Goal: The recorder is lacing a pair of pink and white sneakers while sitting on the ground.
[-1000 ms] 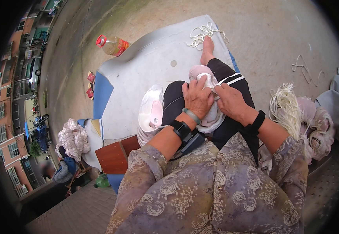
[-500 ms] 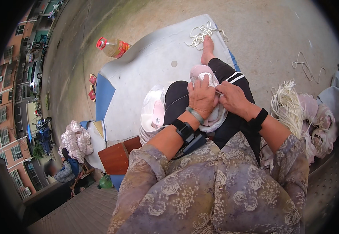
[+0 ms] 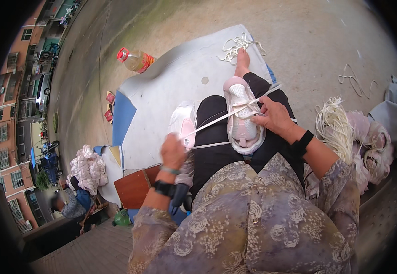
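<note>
A pink and white shoe [image 3: 242, 119] lies sole down on my black-trousered lap. My right hand [image 3: 274, 115] rests on its right side and holds it. A white lace [image 3: 216, 119] runs taut from the shoe's eyelets down to the left, and my left hand [image 3: 173, 150] is closed on its end, pulled well away from the shoe. A second pink and white shoe [image 3: 183, 123] lies on the mat beside my left thigh. Both wrists carry black bands.
A grey mat [image 3: 171, 77] covers the ground ahead, with loose white laces [image 3: 239, 44] at its far end and an oil bottle [image 3: 135, 60] beyond. A bundle of white laces [image 3: 333, 125] and several pink shoes [image 3: 372, 146] lie at my right. A person [image 3: 70, 205] sits far left.
My left hand has left the shoe and drawn the lace out to the left and toward me. The right hand has stayed on the shoe.
</note>
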Action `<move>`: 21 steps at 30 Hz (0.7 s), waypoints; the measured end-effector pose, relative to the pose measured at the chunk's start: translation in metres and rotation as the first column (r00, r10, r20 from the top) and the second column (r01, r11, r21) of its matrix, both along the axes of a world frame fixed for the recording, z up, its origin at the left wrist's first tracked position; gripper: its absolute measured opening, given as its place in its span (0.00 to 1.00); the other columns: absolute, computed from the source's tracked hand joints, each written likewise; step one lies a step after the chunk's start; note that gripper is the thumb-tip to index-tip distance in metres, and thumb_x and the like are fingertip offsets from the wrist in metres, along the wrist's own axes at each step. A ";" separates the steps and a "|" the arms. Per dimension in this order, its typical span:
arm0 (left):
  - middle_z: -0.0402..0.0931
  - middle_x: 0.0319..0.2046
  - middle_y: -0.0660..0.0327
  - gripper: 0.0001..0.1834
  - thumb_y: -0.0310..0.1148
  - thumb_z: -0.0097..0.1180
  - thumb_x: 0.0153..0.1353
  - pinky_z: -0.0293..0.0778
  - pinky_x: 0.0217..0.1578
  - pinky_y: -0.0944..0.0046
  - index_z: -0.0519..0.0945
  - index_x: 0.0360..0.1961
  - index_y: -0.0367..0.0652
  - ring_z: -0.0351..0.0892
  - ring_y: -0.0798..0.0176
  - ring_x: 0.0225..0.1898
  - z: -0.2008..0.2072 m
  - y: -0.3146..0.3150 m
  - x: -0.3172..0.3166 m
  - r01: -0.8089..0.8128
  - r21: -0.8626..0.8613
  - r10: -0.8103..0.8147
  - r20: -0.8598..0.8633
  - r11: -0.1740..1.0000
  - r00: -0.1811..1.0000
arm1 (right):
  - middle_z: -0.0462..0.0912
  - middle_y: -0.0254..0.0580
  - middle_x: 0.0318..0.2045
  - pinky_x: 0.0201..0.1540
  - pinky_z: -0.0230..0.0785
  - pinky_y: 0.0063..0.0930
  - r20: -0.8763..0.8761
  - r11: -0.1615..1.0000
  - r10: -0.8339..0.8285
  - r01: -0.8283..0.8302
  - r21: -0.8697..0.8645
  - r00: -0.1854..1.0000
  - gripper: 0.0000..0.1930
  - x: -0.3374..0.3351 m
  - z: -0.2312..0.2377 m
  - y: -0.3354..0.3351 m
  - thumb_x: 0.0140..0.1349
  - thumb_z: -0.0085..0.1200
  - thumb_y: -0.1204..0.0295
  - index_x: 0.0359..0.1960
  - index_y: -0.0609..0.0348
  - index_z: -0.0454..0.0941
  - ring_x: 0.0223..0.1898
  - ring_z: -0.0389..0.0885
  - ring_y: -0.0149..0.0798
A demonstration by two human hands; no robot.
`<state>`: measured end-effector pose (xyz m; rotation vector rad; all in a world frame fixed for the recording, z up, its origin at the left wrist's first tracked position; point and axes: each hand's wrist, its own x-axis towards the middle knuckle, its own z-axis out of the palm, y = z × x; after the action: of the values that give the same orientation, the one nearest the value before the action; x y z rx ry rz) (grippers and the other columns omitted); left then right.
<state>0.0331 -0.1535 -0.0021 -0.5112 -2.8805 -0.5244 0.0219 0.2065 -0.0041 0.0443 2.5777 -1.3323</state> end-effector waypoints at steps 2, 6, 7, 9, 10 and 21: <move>0.68 0.25 0.49 0.04 0.29 0.46 0.49 0.65 0.27 0.48 0.69 0.22 0.40 0.68 0.43 0.28 -0.012 -0.106 0.032 -0.295 -0.293 0.339 0.112 0.909 0.934 | 0.75 0.41 0.24 0.31 0.68 0.29 -0.016 1.000 0.005 -0.005 0.016 1.000 0.28 -0.001 0.000 -0.002 0.43 0.64 0.62 0.44 0.63 0.68 0.26 0.76 0.38; 0.72 0.19 0.49 0.10 0.31 0.46 0.49 0.70 0.27 0.49 0.68 0.16 0.36 0.74 0.45 0.24 0.004 -0.212 0.102 -0.709 -0.496 0.812 -0.014 0.501 0.584 | 0.77 0.45 0.27 0.30 0.69 0.30 0.097 0.998 -0.010 0.016 -0.062 0.995 0.29 -0.008 -0.005 -0.002 0.45 0.61 0.63 0.47 0.63 0.65 0.26 0.77 0.38; 0.72 0.19 0.49 0.10 0.31 0.46 0.49 0.70 0.27 0.49 0.68 0.16 0.36 0.74 0.45 0.24 0.009 -0.209 0.100 -0.709 -0.490 0.811 -0.007 0.508 0.585 | 0.78 0.48 0.30 0.29 0.71 0.31 0.163 0.988 -0.063 0.085 -0.130 0.985 0.27 -0.011 -0.011 0.000 0.47 0.58 0.62 0.46 0.63 0.65 0.26 0.78 0.41; 0.71 0.17 0.55 0.08 0.29 0.46 0.49 0.72 0.25 0.54 0.69 0.17 0.37 0.77 0.56 0.24 0.036 -0.188 0.091 -0.961 -0.022 0.853 0.468 0.275 0.233 | 0.78 0.46 0.28 0.26 0.71 0.30 0.310 0.953 -0.139 0.212 -0.217 0.941 0.25 -0.016 -0.014 0.008 0.48 0.57 0.64 0.46 0.62 0.65 0.25 0.78 0.38; 0.71 0.17 0.55 0.08 0.29 0.46 0.49 0.72 0.25 0.54 0.69 0.17 0.37 0.77 0.56 0.24 0.045 -0.186 0.092 -0.965 -0.015 0.855 0.468 0.263 0.226 | 0.78 0.44 0.26 0.23 0.71 0.29 0.451 0.898 -0.161 0.320 -0.303 0.878 0.23 -0.022 -0.012 0.007 0.50 0.55 0.65 0.46 0.61 0.66 0.23 0.77 0.35; 0.72 0.33 0.57 0.08 0.30 0.46 0.57 0.65 0.28 0.70 0.65 0.22 0.42 0.64 0.72 0.22 0.151 -0.156 0.034 -0.284 0.856 -0.060 0.287 -0.432 0.956 | 0.76 0.38 0.20 0.20 0.65 0.24 0.127 0.930 -0.091 0.129 -0.343 0.988 0.10 -0.035 -0.027 -0.008 0.49 0.52 0.70 0.34 0.61 0.75 0.18 0.73 0.29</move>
<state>0.0670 -0.3094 0.1490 0.3024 -1.1311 -2.6811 -0.0132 0.1981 -0.0306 0.1959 2.2407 -1.7600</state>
